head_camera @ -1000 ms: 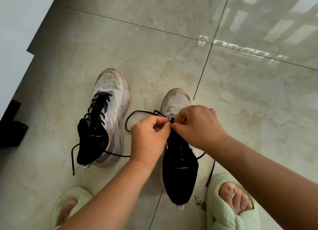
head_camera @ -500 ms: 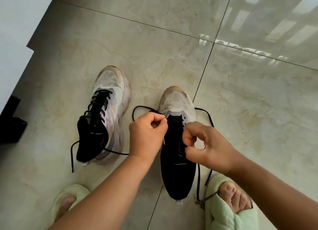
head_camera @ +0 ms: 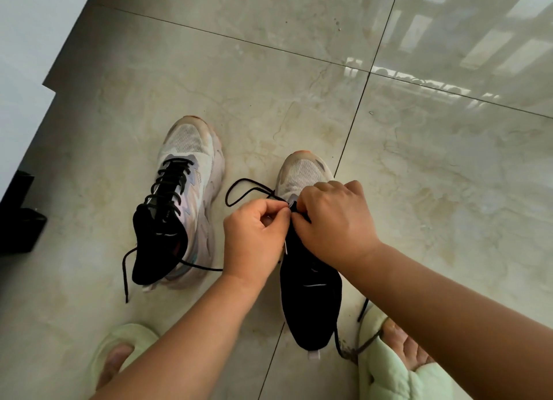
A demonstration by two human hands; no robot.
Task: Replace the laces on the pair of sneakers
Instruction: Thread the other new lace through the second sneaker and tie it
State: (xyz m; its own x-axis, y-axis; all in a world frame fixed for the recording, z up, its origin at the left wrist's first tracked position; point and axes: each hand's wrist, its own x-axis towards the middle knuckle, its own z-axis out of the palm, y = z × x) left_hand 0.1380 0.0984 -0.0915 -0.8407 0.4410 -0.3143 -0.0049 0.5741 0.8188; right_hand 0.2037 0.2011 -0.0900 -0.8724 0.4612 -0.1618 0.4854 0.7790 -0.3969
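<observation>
my two hands meet over the front eyelets of the nearer sneaker. my left hand (head_camera: 254, 238) has thumb and forefinger pinched together on the black lace (head_camera: 248, 185), and my right hand (head_camera: 335, 220) is curled over the same spot, its fingertips pinching the lace just beside the left ones; the two hands touch at the fingertips. from that pinch one loop of the lace bows out to the left over the floor. one more stretch of it comes out under my right wrist and trails across the toes of my right slipper (head_camera: 386, 369).

two sneakers stand on the floor, toes pointing away from me. the right sneaker (head_camera: 311, 295), under my hands, shows a white mesh toe and an open black tongue. the left sneaker (head_camera: 182, 196) stands well apart to the left, already threaded with its own black lace (head_camera: 170, 184), whose two loose ends lie on the tile.

two pale green slippers are on my feet: the left slipper (head_camera: 119, 345) and the right one. the floor (head_camera: 269, 100) is glossy marbled tile. one dark object (head_camera: 18, 220) sits at the left edge.
</observation>
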